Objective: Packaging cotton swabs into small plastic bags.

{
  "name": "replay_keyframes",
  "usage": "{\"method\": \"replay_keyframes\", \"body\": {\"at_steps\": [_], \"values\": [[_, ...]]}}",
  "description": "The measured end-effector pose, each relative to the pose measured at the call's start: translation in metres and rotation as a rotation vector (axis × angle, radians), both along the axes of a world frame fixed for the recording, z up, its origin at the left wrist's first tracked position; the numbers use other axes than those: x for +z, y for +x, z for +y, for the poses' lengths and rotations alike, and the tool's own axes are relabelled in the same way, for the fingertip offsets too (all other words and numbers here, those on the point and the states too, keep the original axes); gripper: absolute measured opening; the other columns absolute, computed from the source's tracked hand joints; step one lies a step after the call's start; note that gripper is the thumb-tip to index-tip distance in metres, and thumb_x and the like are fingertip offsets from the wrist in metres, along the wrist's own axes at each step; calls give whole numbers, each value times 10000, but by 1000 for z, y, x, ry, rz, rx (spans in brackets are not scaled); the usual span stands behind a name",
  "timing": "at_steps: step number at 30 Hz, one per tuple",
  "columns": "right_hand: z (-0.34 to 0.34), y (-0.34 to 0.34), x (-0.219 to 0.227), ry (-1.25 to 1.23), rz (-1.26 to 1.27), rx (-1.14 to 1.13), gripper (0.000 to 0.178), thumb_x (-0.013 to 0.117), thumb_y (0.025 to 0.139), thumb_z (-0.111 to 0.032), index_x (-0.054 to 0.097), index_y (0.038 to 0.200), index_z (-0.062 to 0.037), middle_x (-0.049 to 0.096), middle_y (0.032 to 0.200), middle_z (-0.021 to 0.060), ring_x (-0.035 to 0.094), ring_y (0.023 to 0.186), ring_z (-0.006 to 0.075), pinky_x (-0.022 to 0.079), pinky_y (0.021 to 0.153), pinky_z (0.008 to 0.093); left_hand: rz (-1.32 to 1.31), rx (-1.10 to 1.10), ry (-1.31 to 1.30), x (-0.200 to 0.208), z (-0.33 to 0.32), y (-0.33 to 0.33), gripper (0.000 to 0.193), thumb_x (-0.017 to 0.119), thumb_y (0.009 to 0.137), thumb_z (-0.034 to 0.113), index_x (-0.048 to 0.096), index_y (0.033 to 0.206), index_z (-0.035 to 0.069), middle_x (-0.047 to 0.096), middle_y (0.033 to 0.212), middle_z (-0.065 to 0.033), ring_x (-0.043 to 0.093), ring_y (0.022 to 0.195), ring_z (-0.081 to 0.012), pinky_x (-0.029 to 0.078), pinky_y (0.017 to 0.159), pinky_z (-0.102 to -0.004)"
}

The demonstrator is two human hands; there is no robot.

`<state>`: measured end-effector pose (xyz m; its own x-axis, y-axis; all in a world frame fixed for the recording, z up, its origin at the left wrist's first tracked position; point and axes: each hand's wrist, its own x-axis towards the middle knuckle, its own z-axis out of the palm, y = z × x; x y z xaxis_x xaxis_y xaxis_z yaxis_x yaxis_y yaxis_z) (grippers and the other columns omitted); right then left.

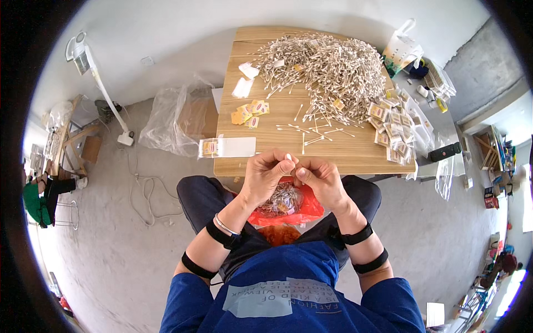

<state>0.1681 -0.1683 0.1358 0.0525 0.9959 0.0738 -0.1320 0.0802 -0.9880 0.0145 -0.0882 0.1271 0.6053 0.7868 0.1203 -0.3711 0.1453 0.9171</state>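
Note:
My left hand [267, 173] and my right hand [321, 178] meet in front of the table's near edge, both pinched closed. A small white tip, like the head of a cotton swab [288, 157], shows at my left fingertips; what my right fingers grip is hidden. Just beyond my left hand, a white tray [240, 147] lies with a row of swabs and a yellow card at its left end. Loose swabs [315, 133] are scattered ahead of my hands, before a big heap of cotton swabs [338, 69]. Below my hands, a red bag [312, 206] with swabs inside sits between my legs.
Yellow cards [251, 112] and white trays [242, 87] lie on the wooden table's left [233, 55]. Filled swab packs [395, 129] pile up at its right edge. A clear plastic bag [169, 125] and a cable [145, 194] are on the floor at left. Another person [39, 201] sits far left.

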Motion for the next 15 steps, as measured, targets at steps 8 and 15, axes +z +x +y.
{"method": "replay_keyframes", "body": {"at_steps": [8, 15], "values": [[-1, -2, 9, -104, 53, -23, 195, 578, 958, -160, 633, 894, 16, 630, 766, 29, 559, 726, 91, 463, 701, 244, 12, 76, 20, 3, 4, -1, 150, 670, 900, 135, 673, 936, -11, 669, 866, -17, 590, 789, -70, 497, 745, -221], [-1, -8, -4, -40, 48, -91, 180, 586, 955, -142, 637, 977, 29, 616, 769, -6, 526, 717, 52, 454, 652, 218, 91, 96, 46, 2, -2, 2, 157, 670, 903, 146, 665, 907, -11, 651, 844, 5, 560, 769, -51, 479, 728, -215]]}}
